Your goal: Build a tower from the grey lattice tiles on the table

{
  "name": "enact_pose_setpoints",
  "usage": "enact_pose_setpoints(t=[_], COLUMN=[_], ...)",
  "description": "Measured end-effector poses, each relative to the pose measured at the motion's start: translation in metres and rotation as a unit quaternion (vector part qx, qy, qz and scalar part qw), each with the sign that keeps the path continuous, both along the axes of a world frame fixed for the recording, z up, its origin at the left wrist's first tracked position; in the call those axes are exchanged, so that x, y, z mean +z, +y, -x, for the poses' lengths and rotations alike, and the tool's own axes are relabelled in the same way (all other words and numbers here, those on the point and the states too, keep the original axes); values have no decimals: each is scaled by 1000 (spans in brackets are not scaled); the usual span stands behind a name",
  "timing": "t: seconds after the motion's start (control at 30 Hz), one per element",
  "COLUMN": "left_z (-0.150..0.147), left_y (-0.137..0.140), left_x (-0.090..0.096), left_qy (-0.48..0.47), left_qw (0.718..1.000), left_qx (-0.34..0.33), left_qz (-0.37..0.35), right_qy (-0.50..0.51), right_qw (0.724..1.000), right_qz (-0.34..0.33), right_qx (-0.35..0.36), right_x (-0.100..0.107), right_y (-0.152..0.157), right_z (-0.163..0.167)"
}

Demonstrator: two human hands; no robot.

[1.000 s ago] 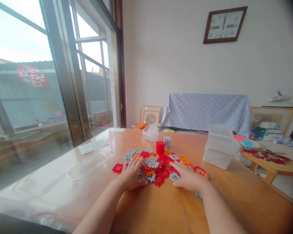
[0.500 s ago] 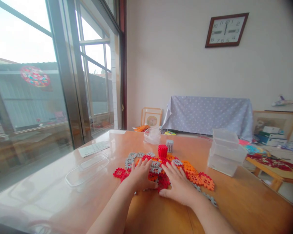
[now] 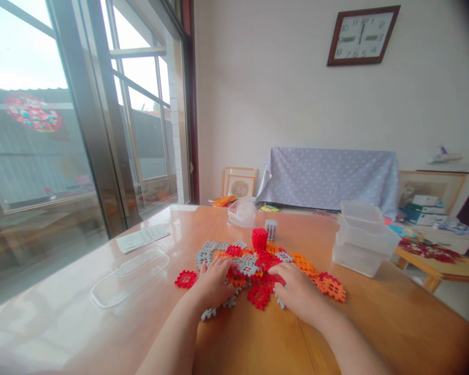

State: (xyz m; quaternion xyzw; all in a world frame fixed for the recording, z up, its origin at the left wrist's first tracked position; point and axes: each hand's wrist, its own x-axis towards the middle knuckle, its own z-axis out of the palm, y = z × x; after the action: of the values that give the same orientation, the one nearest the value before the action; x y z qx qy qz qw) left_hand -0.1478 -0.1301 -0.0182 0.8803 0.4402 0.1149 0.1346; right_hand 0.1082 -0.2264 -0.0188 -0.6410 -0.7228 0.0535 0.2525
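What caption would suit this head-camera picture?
Left hand and right hand rest on a pile of interlocking tiles on a wooden table.

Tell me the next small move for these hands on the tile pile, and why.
Probably lift one loose red tile from the near edge with the right hand. Both hands, the left hand too, lie flat on the mixed pile holding nothing, and that tile lies apart, easy to pinch.
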Motion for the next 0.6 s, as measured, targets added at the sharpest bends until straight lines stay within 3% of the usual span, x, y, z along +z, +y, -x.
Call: enact_pose_setpoints(t=[0.13, 0.27, 0.4, 0.6], left_z=[1, -4, -18, -37], left_y=[1, 0, -11, -35], left_x=[2, 4, 9, 13], left_qy=[-5, -25, -82, -71], left_qw=[1000, 998, 992, 984], left_qx=[13, 33, -32, -149], left_qz=[-10, -55, -94, -69], right_qy=[33, 56, 67, 61], right_qw=[999, 996, 991, 988], right_qz=[13, 32, 70, 128], right_qx=[4, -56, -92, -69], right_x=[6, 9, 9, 7], right_y=[-3, -5, -8, -14], right_z=[4, -11, -33, -35])
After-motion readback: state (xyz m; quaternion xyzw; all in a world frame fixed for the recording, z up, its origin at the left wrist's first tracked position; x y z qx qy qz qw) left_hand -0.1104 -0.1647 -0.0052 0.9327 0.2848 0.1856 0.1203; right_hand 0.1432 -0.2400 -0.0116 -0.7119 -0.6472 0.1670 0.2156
